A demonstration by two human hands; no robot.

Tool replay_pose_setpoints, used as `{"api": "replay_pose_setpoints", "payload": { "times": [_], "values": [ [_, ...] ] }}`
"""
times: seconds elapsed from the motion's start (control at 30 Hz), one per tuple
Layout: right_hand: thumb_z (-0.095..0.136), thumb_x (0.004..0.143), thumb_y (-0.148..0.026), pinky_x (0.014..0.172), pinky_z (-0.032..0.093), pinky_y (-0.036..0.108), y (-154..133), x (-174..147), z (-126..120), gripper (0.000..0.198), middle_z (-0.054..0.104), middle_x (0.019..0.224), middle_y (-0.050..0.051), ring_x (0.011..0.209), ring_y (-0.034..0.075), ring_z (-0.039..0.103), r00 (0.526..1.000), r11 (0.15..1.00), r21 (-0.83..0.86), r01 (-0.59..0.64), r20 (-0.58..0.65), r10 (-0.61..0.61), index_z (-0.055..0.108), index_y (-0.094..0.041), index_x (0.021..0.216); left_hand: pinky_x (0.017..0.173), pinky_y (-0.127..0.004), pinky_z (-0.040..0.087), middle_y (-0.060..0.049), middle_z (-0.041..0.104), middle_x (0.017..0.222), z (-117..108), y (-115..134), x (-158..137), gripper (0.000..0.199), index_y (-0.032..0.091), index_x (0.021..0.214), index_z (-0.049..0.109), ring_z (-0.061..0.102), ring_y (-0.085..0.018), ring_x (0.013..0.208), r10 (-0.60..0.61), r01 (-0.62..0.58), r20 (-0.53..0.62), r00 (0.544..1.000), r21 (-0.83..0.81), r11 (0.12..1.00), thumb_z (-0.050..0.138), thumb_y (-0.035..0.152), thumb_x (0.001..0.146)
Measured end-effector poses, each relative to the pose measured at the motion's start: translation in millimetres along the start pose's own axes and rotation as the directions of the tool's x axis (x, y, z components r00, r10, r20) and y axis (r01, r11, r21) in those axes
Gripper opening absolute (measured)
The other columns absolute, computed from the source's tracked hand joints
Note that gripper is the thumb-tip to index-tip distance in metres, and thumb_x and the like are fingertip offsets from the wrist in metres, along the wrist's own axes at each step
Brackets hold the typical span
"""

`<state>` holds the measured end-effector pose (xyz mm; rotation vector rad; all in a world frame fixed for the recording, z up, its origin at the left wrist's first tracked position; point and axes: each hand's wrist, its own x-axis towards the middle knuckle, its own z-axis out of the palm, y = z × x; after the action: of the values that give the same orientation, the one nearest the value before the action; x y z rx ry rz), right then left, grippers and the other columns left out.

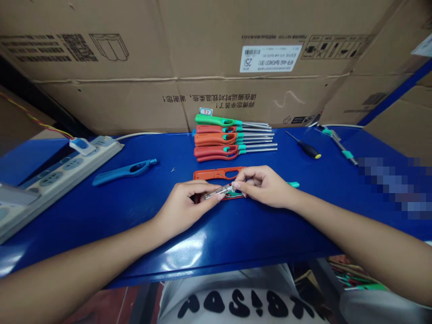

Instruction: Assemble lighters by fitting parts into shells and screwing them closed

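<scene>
Between my two hands is a small clear lighter fuel tank (216, 192), tilted up to the right. My left hand (189, 202) pinches its body between thumb and fingers. The fingertips of my right hand (261, 184) are closed at its right end; whether they grip the tank or a small part there is hidden. Just behind my hands lies an orange lighter shell half (205, 174). Beneath them is another red-orange shell half (236, 195) with a green part in it, mostly covered. A green tip (293, 184) shows past my right wrist.
Several assembled long-nosed lighters (216, 138) are stacked at the back beside a number tag (205, 111). A screwdriver (308, 149) and a metal lighter tube (340, 146) lie right. Left are a blue shell half (124, 173), tiny screws (173, 169) and a power strip (60, 173). Cardboard (209, 67) walls the back.
</scene>
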<state>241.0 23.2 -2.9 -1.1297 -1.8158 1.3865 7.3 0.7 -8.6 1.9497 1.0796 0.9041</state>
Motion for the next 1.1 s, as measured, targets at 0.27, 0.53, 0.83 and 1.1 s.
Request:
{"api": "replay_pose_setpoints", "payload": {
  "times": [0.27,0.53,0.83,1.1],
  "values": [
    [0.080,0.074,-0.045,0.044,0.029,0.018,-1.3,-1.8,3.5,0.035,0.055,0.057,-0.004,0.047,0.005,0.042,1.000,0.998,0.060,-0.023,-0.007,0.024,0.064,-0.014,0.077,0.050,-0.021,0.037,-0.002,0.072,0.073,1.2,2.5,-1.4,0.018,0.018,0.096,0.082,0.047,-0.009,0.055,-0.012,0.013,0.011,1.000,-0.032,0.999,0.075,0.032,0.087],
    [0.079,0.077,-0.046,0.038,0.030,0.017,-3.1,-3.1,6.2,0.037,0.056,0.054,-0.004,0.040,0.004,0.042,0.999,0.997,0.063,-0.042,0.000,0.042,0.061,-0.015,0.072,0.051,-0.021,0.038,-0.002,0.072,0.070,7.8,7.4,-5.4,0.015,0.016,0.090,0.082,0.049,-0.010,0.056,-0.049,0.046,-0.030,0.998,-0.082,0.996,0.075,0.029,0.085],
    [0.079,0.075,-0.060,0.032,0.029,0.017,-1.6,4.8,-0.7,0.049,0.060,0.059,-0.004,0.034,0.002,0.042,0.999,0.980,0.194,-0.052,0.008,0.051,0.059,-0.015,0.073,0.050,-0.020,0.038,-0.002,0.079,0.079,4.9,4.0,-2.0,0.018,0.020,0.097,0.083,0.050,-0.009,0.055,-0.076,0.070,-0.092,0.993,-0.067,0.995,0.079,0.029,0.083],
    [0.085,0.069,-0.053,0.032,0.024,0.016,-4.3,2.9,6.9,0.046,0.058,0.054,-0.006,0.034,0.001,0.039,0.994,0.967,0.245,-0.074,-0.059,0.091,0.060,-0.015,0.073,0.049,-0.020,0.040,-0.002,0.081,0.083,4.8,4.5,0.1,0.013,0.020,0.094,0.083,0.053,-0.009,0.054,-0.034,0.028,-0.092,0.995,-0.072,0.997,0.077,0.026,0.084]
  ]
}}
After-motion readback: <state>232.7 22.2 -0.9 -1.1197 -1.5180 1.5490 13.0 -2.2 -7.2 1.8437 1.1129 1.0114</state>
